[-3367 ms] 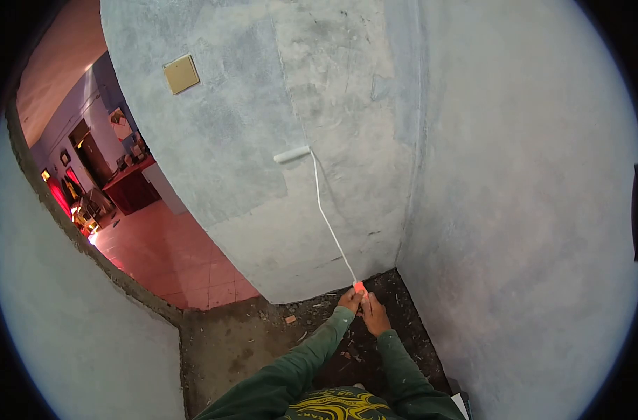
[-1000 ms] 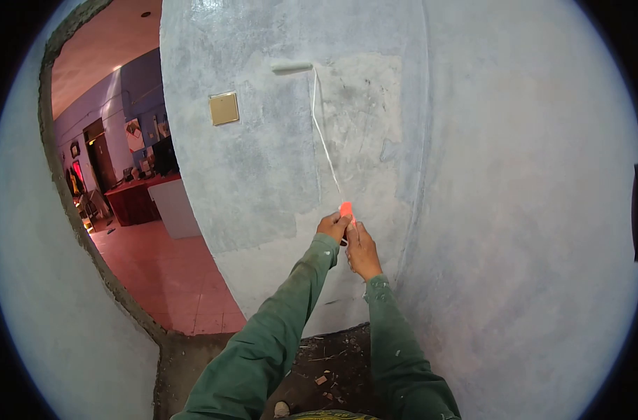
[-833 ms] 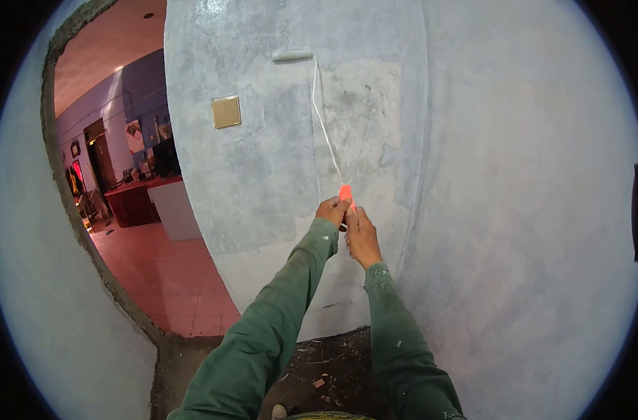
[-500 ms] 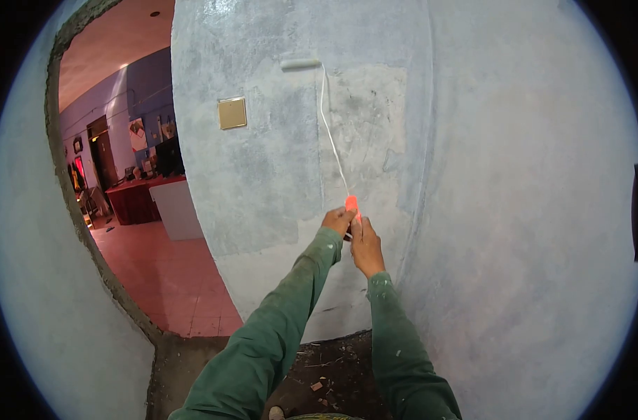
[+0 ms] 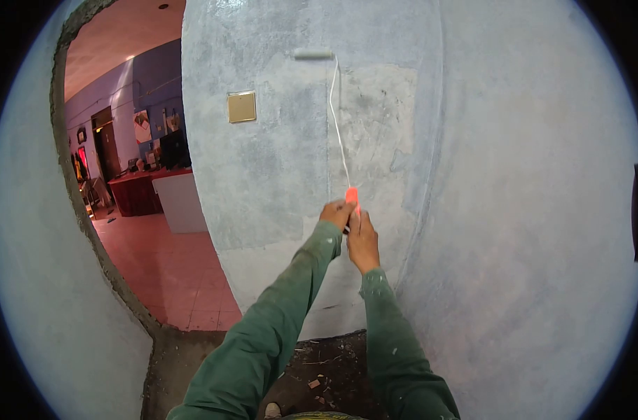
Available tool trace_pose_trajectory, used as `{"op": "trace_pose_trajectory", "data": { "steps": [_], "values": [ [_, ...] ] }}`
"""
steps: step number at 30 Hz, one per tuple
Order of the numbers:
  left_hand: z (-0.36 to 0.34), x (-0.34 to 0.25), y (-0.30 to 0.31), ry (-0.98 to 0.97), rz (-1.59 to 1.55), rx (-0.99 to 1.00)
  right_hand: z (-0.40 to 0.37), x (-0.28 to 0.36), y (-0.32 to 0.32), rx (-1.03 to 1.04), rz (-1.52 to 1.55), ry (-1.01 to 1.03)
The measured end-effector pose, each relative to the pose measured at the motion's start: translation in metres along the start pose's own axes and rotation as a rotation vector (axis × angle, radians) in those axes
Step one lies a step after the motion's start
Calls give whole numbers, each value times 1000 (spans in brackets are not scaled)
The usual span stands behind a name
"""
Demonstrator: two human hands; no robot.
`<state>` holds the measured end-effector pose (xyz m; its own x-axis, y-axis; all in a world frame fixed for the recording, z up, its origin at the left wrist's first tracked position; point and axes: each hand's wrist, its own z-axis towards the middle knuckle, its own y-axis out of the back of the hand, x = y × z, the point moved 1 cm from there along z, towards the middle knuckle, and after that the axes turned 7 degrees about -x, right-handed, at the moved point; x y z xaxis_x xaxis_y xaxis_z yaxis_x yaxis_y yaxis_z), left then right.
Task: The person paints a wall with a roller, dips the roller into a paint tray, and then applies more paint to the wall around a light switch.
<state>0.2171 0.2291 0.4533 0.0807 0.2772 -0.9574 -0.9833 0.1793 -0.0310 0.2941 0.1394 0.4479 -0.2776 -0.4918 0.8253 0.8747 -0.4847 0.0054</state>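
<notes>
Both of my hands are wrapped round the orange handle of a paint roller (image 5: 352,196). My left hand (image 5: 337,214) grips just below the handle's top, and my right hand (image 5: 363,241) closes on it slightly lower and to the right. From the handle a thin white wire frame runs up to the pale roller sleeve (image 5: 313,54), which lies level against the upper wall (image 5: 270,175). Damp grey-blue coating covers much of that wall. Right of the wire, a paler, blotchy patch (image 5: 375,112) shows. Part of the handle is hidden by my fingers.
A gold switch plate (image 5: 242,107) sits on the wall left of the roller. Further left, a rough-edged doorway opens to a room with a pink tiled floor (image 5: 182,280) and a red-covered table (image 5: 133,194). Debris lies on the dark floor (image 5: 333,371) below. Another wall (image 5: 529,210) stands at right.
The roller sleeve sits slightly further right relative to the wire patch's edge and a little higher in view. My hands still grip the handle; the whole view has shifted slightly.
</notes>
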Motion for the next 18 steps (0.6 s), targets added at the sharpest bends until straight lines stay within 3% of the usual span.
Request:
{"op": "trace_pose_trajectory", "data": {
  "steps": [8, 12, 14, 18],
  "values": [
    [26, -71, -1, -78, -63, -116, 53, 36, -13, -10, -85, -18],
    [25, -49, -5, -155, -17, -115, 42, 34, -6, -2, -43, -28],
    [14, -28, -9, -102, -6, -106, 25, 25, 0, 29, -42, -88],
    [-9, 16, -11, -43, 40, -99, -1, -24, 0, -10, -86, -21]
  ]
}}
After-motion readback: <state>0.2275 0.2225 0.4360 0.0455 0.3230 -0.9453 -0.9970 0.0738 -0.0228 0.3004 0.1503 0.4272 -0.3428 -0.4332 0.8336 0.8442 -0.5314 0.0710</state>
